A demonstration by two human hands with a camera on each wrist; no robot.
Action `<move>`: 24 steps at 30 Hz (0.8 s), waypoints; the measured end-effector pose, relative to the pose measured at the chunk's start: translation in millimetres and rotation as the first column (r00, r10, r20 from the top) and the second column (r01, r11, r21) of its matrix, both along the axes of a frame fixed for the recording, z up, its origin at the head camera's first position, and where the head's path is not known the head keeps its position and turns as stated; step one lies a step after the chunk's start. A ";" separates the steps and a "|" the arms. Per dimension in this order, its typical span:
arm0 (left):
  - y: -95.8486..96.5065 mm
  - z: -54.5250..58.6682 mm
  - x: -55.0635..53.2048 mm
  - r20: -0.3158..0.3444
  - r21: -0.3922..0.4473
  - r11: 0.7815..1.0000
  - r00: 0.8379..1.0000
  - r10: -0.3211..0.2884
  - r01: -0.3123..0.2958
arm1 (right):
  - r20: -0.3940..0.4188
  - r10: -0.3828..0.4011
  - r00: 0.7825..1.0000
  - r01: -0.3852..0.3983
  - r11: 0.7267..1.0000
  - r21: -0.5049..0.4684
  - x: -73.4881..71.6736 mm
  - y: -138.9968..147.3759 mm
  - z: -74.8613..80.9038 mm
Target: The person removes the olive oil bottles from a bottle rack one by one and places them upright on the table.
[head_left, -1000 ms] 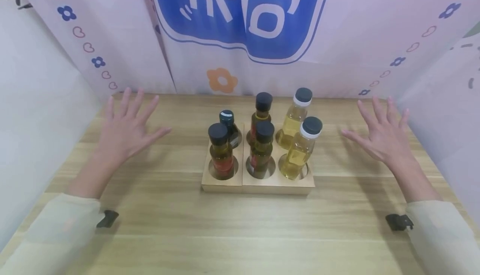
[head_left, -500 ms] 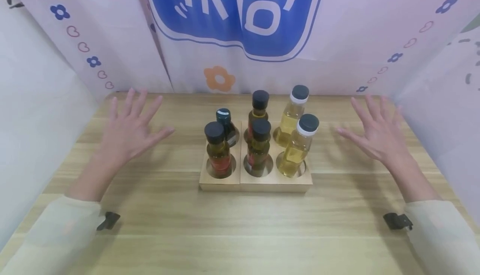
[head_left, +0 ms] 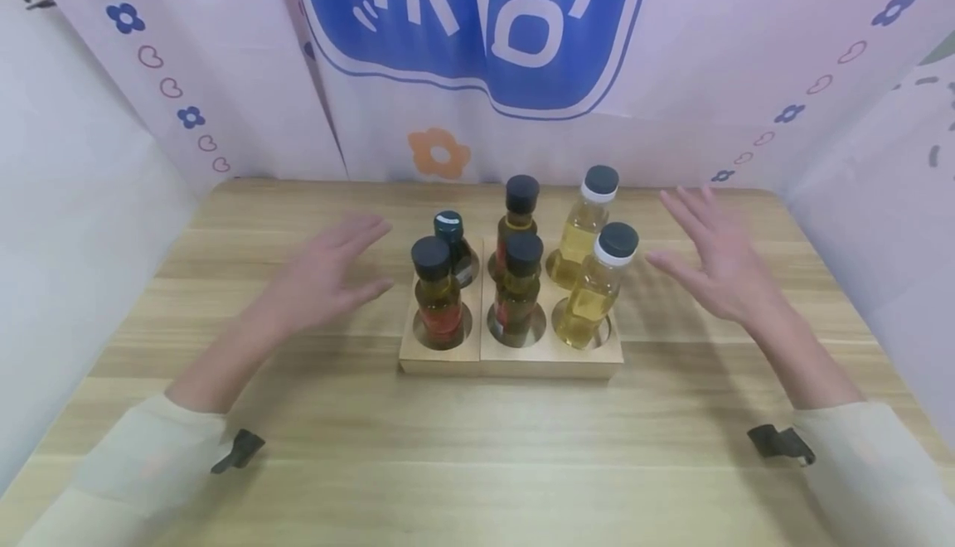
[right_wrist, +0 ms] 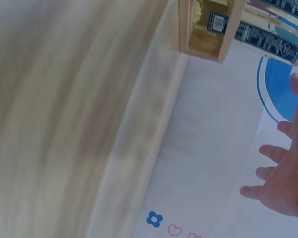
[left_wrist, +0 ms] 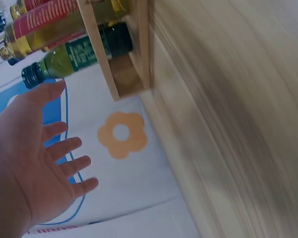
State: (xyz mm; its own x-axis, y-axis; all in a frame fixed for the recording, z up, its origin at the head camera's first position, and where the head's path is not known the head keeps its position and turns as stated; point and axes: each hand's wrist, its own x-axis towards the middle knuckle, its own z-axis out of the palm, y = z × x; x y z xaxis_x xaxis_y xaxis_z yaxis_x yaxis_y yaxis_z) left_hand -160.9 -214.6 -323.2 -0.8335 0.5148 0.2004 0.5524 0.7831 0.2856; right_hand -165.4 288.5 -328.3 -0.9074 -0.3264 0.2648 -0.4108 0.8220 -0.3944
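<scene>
Several capped bottles stand in the round holes of a wooden rack [head_left: 552, 370] in the head view. At its left are a dark bottle with a red label [head_left: 440, 315] and, behind it, a small green bottle [left_wrist: 69, 57]. Two dark bottles make up the middle row, the front one [head_left: 516, 307] nearer me. On the right stand two clear bottles of yellow liquid, front [head_left: 593, 302] and back [head_left: 582, 236]. My left hand [head_left: 317, 278], fingers extended, is just left of the rack and holds nothing. My right hand [head_left: 719, 265] hovers spread to the right, apart from the bottles.
The rack sits on a wood-grain table [head_left: 492, 464]. A white printed cloth [head_left: 671, 66] hangs behind the table's back edge, with an orange flower [head_left: 438, 153] on it. White sheets border both sides.
My left hand has moved right, close to the rack, and its fingers are less spread. My right hand has shifted a little left toward the bottles. The rack and bottles stay put.
</scene>
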 end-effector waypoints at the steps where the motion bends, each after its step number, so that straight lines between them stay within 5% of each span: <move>1: 2.3 0.7 1.0 0.012 0.014 1.000 1.000 -0.007 0.006 | 0.022 0.017 1.000 -0.016 1.000 -0.022 0.0 -2.0 -1.1; 9: 15.5 8.3 6.9 0.068 0.134 0.991 0.997 -0.026 0.017 | 0.087 0.132 0.987 -0.114 0.977 -0.180 1.4 -14.8 -12.6; 14: 19.1 12.6 9.5 0.094 0.213 0.977 0.995 -0.030 0.009 | 0.167 0.234 0.958 -0.187 0.949 -0.255 -0.3 -20.8 -20.5; 18: 21.1 13.6 10.6 0.064 0.289 0.956 0.996 -0.066 0.045 | 0.216 0.307 0.927 -0.240 0.927 -0.287 -3.2 -25.9 -26.8; 24: 24.0 14.8 11.0 0.006 0.363 0.924 0.991 -0.133 0.121 | 0.235 0.348 0.907 -0.282 0.920 -0.273 -7.2 -28.4 -31.9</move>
